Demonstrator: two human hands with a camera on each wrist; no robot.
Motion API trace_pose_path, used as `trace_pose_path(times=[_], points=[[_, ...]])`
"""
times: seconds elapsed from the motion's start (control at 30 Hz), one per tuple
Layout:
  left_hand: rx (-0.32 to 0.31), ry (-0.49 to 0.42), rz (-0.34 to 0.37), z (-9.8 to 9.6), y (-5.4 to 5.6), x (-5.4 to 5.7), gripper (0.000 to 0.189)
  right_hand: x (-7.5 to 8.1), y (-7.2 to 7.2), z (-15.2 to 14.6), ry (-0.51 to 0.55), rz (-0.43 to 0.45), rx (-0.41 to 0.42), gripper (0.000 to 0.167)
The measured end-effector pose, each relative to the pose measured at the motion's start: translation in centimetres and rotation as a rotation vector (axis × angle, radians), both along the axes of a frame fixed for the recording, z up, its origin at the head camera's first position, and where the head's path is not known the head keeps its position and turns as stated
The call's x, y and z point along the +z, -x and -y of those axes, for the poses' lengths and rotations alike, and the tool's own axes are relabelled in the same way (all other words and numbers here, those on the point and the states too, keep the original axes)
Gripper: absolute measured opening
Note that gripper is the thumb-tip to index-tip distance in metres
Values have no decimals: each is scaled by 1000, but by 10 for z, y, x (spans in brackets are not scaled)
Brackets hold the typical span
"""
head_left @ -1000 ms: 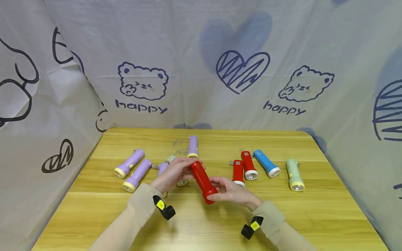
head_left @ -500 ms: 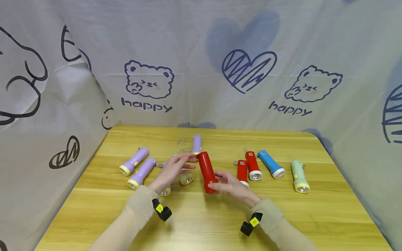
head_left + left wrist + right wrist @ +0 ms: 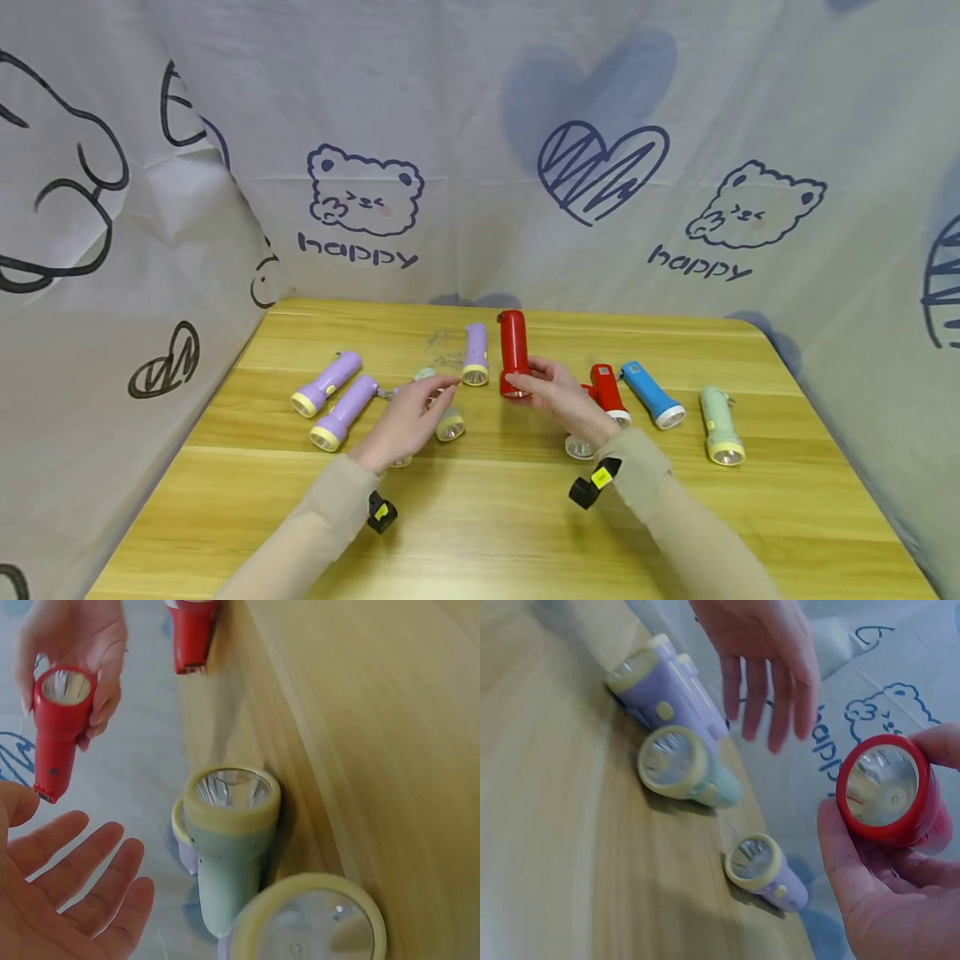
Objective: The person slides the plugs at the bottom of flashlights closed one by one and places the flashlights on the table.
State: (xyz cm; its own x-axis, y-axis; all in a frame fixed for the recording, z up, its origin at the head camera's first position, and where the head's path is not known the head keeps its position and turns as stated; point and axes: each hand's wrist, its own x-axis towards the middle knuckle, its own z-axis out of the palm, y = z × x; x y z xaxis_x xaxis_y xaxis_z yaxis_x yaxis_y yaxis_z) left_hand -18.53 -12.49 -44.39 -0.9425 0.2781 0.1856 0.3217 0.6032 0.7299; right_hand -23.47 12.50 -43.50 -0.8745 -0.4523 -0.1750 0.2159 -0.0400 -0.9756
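Note:
My right hand [image 3: 558, 392] grips a red flashlight [image 3: 514, 350] by its lens end, tail pointing away toward the back of the table. In the right wrist view its clear lens [image 3: 885, 787] faces the camera, with thumb and fingers around the head. My left hand [image 3: 408, 421] is over the table with fingers extended and nothing in it; the left wrist view shows its palm [image 3: 45, 900] and spread fingers. Under and beside it lie a green flashlight [image 3: 450, 423] with a yellow rim and a purple one mostly hidden by the hand. A purple flashlight [image 3: 476, 354] lies left of the held one.
Two purple flashlights [image 3: 347, 412] lie at the left of the wooden table [image 3: 480, 533]. Right of my right hand are two red flashlights [image 3: 609, 392], one partly hidden by the hand, a blue flashlight [image 3: 651, 393] and a green flashlight [image 3: 720, 425]. A printed cloth [image 3: 480, 233] hangs behind.
The right hand has carried the red flashlight away toward the back and slightly right, turning it more upright in the view. The left hand has let go of its tail and drawn apart from it.

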Motion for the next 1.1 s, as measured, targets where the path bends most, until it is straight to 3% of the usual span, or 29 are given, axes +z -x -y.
trace_pose_path(times=[0.13, 0.4, 0.9, 1.1], points=[[8, 81, -68, 2, -2, -4, 36, 3, 13, 7, -8, 22, -85, 50], [8, 137, -76, 3, -5, -7, 38, -4, 36, 16, -107, 68, -189, 54], [13, 140, -66, 2, -6, -13, 37, -25, 58, 20, -323, 103, -214, 47], [9, 135, -59, 0, -5, -13, 37, -36, 64, 18, -472, 73, -203, 40]])
